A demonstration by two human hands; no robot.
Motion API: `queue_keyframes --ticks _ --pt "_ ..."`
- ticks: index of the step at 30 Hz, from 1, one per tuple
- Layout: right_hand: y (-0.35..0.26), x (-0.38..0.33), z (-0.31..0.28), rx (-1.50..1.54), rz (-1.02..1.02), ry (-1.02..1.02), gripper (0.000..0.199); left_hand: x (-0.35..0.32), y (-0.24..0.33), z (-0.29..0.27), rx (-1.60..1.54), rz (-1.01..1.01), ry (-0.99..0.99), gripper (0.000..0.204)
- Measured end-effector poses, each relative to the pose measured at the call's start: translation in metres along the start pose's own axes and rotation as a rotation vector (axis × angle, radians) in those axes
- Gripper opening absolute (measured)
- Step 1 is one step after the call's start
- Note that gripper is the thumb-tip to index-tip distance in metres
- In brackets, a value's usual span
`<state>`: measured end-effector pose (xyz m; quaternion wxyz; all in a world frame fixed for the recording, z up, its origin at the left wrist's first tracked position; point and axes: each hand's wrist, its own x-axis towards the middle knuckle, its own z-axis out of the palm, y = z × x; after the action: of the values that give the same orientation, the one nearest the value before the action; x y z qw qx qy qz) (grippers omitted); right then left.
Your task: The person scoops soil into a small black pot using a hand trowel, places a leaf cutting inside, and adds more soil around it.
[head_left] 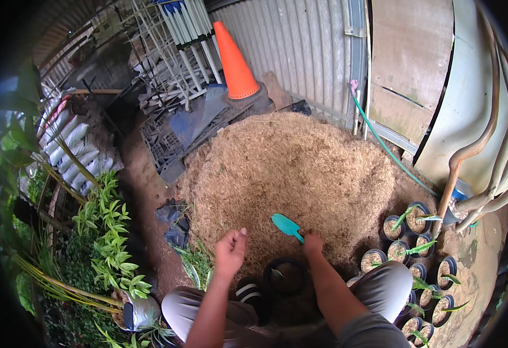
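My right hand [312, 246] is wrapped round the handle of a teal hand trowel [287, 225], whose blade points up and left over a large heap of light brown, fibrous loose material [291, 168]. My left hand [230, 252] hangs in the air left of the trowel with its fingers curled in. Whatever may be inside those fingers is hidden. Between my knees stands a round black pot [269, 281], dark inside, with a small pale-green leaf [277, 272] showing in it. Neither hand touches this pot.
Several small black pots with seedlings [397, 252] stand at the right by bent wooden trunks [477, 151]. An orange cone [235, 64], a green hose [390, 152] and a corrugated wall [300, 52] lie beyond the heap. Leafy plants [106, 232] and stacked white sacks [74, 145] line the left.
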<state>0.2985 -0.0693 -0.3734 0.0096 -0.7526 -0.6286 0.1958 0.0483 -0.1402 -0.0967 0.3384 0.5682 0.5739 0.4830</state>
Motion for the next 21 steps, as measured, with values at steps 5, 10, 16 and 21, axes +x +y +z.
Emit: queue_keyframes --ticks 5,10,16,21 --pt "-0.009 0.017 -0.068 0.129 0.001 -0.22 0.03 0.041 0.073 -0.012 0.589 0.261 -0.405 0.014" --pt "0.024 0.017 -0.143 0.386 -0.021 -0.426 0.026 0.068 0.048 -0.022 0.667 0.233 -0.509 0.045" --pt "0.111 0.003 -0.12 -0.013 0.023 -0.618 0.042 0.081 0.046 -0.027 0.644 0.04 -0.758 0.062" --pt "0.063 -0.008 -0.047 -0.014 -0.052 -0.173 0.046 0.07 0.055 -0.037 0.63 0.114 -0.672 0.069"
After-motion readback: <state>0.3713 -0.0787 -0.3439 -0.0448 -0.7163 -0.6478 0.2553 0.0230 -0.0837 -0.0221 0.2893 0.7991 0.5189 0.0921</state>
